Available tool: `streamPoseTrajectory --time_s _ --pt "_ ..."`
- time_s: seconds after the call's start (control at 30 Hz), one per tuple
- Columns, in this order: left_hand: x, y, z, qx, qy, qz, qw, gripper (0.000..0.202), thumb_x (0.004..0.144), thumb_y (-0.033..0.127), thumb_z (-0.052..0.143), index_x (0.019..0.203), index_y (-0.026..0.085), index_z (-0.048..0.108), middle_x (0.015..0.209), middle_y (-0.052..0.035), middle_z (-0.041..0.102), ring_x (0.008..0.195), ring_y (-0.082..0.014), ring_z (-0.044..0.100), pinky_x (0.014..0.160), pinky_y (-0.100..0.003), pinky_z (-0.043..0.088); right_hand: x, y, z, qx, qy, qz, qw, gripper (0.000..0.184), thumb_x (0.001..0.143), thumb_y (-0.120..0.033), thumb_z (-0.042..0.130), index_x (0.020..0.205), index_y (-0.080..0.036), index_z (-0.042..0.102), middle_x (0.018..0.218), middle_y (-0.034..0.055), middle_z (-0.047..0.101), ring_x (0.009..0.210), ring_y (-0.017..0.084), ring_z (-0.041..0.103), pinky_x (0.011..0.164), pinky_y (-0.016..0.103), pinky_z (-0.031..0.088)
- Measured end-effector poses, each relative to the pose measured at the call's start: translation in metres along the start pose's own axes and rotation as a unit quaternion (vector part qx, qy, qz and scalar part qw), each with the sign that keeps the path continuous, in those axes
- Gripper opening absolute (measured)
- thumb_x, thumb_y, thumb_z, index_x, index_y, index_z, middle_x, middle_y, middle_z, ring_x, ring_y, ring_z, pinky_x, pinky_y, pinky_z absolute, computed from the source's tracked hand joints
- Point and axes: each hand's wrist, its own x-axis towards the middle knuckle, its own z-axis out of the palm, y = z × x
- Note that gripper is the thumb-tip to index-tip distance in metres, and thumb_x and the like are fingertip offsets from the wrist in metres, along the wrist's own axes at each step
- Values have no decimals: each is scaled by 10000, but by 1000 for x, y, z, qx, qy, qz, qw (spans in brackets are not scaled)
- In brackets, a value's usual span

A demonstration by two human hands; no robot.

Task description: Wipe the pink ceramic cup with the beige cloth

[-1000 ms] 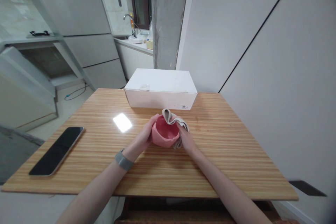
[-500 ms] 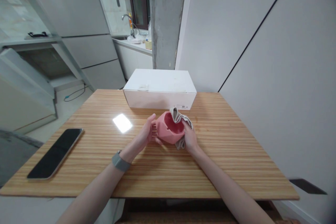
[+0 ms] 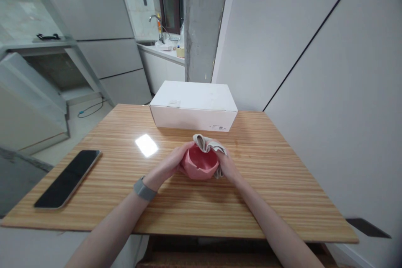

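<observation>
A pink faceted bowl (image 3: pixel 198 171) is held between my two hands over the middle of the table, its opening turned toward me. My left hand (image 3: pixel 178 157) grips its left side, the thumb by the rim and the other fingers partly hidden behind it. On the far right, my right hand (image 3: pixel 226 164) is closed on a grey cloth (image 3: pixel 210 143), which it presses against the rim. Folds of the cloth hang over the back edge and show below the right fingers.
Behind the bowl, a white box (image 3: pixel 193 115) stands on the wood-grain table (image 3: pixel 276 192). A black phone (image 3: pixel 69 179) lies near the table's left edge. Beyond are a sink with a faucet (image 3: pixel 156 23), a concrete pillar and a white wall.
My left hand has gone from loose, spread fingers to a grip on the bowl. The bowl has tilted more toward me and shifted slightly left, and the cloth has moved left along the rim.
</observation>
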Motion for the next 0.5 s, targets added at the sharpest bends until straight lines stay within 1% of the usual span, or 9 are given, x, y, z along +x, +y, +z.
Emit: streamPoseTrajectory --time_s 0.07,0.13,0.2,0.27,0.33,0.4,0.43,0.5 --pt "2 -1 1 8 25 9 1000 445 744 579 590 923 188 704 751 -58 732 574 -201 636 411 -253 473 1 4 0 -16 19 -8 1000 225 812 -395 537 878 -225 669 927 16 707 890 223 638 848 340 492" --pt "2 -1 3 10 50 25 998 463 750 587 573 961 194 698 801 -57 735 604 -200 643 419 -249 477 0 10 2 -27 47 -15 998 238 816 -392 527 896 -219 669 939 27 703 923 229 630 888 357 475" --pt "2 0 6 1 68 41 997 475 766 578 557 1018 196 684 889 -67 734 677 -214 661 445 -261 498 -2 15 5 -29 73 -21 997 248 820 -392 518 913 -215 665 955 37 698 984 235 610 942 374 443" --pt "1 2 10 -26 66 50 996 478 788 553 541 1083 197 659 993 -86 720 795 -247 673 501 -297 536 -5 19 8 -28 98 -30 994 263 828 -392 504 949 -214 656 981 45 689 1058 233 579 991 382 404" --pt "-1 4 14 -71 31 52 996 462 808 502 544 1146 198 624 1088 -102 692 926 -269 660 604 -339 567 -7 20 10 -26 116 -40 992 272 834 -392 497 982 -217 645 995 49 682 1111 225 548 1021 379 374" --pt "-4 6 16 -108 -24 50 993 438 819 445 560 1178 197 601 1134 -105 674 990 -255 645 694 -333 566 -9 19 9 -16 138 -40 989 273 832 -397 510 988 -217 644 988 51 683 1123 221 540 1024 372 368" --pt "-6 7 16 -115 -50 44 991 433 823 441 557 1174 191 600 1123 -106 678 973 -242 651 706 -321 563 -9 19 8 -8 151 -34 988 275 827 -402 524 988 -216 646 985 52 685 1119 222 542 1019 371 371" --pt "-9 9 13 -112 -96 21 989 469 835 503 506 1151 172 605 1048 -113 700 867 -225 675 679 -316 563 -9 19 4 11 172 -14 985 289 816 -414 549 995 -212 650 990 50 691 1098 228 556 1009 377 379"
